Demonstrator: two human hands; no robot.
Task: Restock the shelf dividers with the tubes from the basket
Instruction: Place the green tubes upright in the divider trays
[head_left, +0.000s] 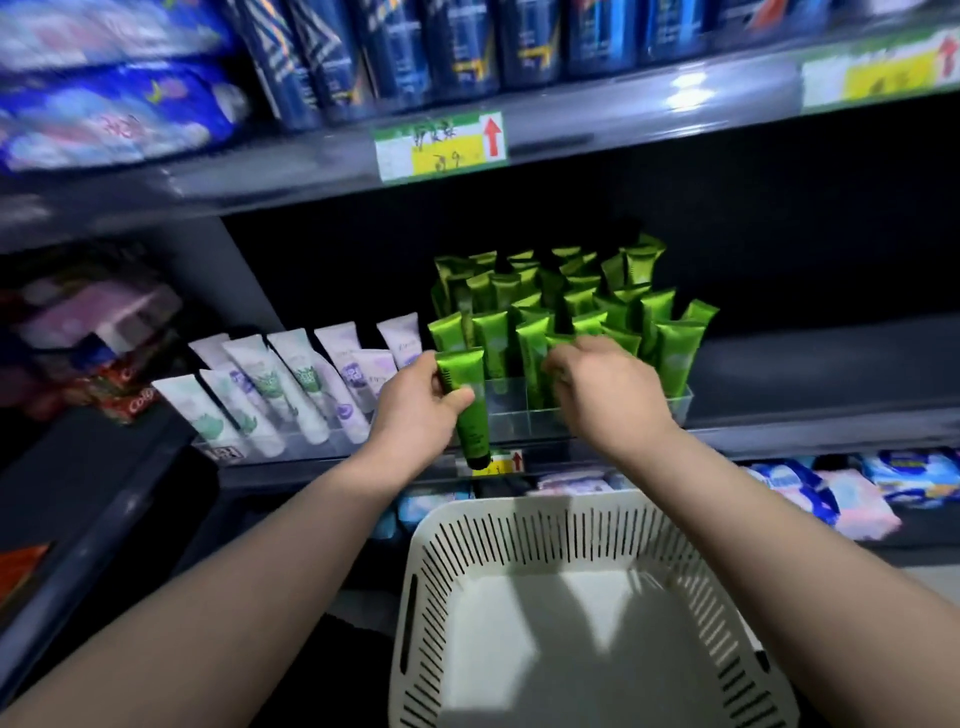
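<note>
At the centre of the frame, the left hand (415, 410) grips one green tube (464, 402). Its fingers and thumb are clamped round the tube's upper body, cap end down. The tube is held in front of the middle shelf (831, 364), just left of the clear divider tray (675, 408). The right hand (608, 387) reaches into the front row of the stocked green tubes (571, 306). Its fingers curl down among the tube tops; whether they pinch a tube or only part the row cannot be told.

Progress: the tray is densely filled, with rows standing upright from front to back. The basket (519, 512), at lower centre, shows a bare floor with no tubes visible in it. On this evidence the held tube is probably the last, or among the last, and the task is near completion. Remaining step: seat the held tube in a front slot.

Writing:
- The price label (441, 148), upper centre, is green and yellow with a red upward arrow. Its handwriting is blurred and illegible.
- A smaller label (506, 462), below the held tube's cap, also carries a red arrow. Its text is unreadable.
- The red cartons (130, 405), at left, show "Co" and nothing more that is legible.
- The print on the white and lavender tubes (291, 379) and on the green tubes is too small to read.
</note>
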